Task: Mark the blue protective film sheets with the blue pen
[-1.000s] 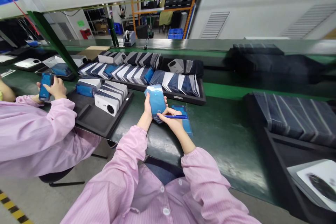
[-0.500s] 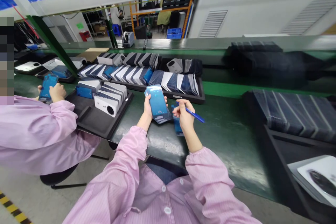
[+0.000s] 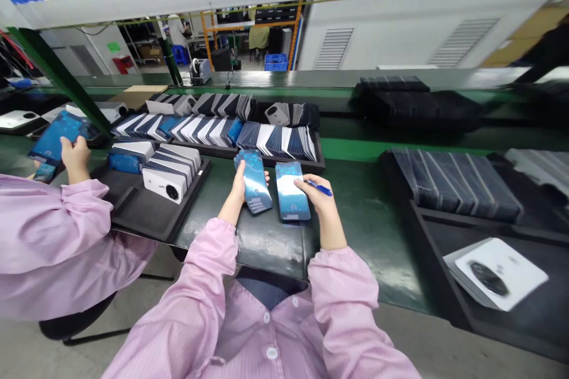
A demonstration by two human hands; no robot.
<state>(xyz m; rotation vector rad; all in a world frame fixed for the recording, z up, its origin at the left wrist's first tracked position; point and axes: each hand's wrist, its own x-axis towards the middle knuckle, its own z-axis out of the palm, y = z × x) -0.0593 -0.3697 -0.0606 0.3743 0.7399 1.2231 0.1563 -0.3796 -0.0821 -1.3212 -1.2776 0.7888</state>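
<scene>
Panel stack point(image 3: 255, 182) (blue) gripped in L hand point(image 3: 239, 182); R hand point(image 3: 320, 199) grips panel point(image 3: 291, 194), pen point(image 3: 324, 191).

Left hand point(image 3: 239, 185): most fingers hidden behind stack point(image 3: 256, 183), tips showing at far side. Lower sheets mostly covered; count unclear. Right hand point(image 3: 322, 194) hides part of pen point(image 3: 323, 190). Glare washes out middle of panel point(image 3: 292, 204); markings too small to read; what lies beneath mostly covered. Co-worker point(image 3: 42, 231) cut off by left edge. Right-hand tray point(image 3: 531, 323) cut off by right edge. Dark bundles point(image 3: 413, 108) behind blurred. Far person point(image 3: 176, 28) too small for detail.
</scene>
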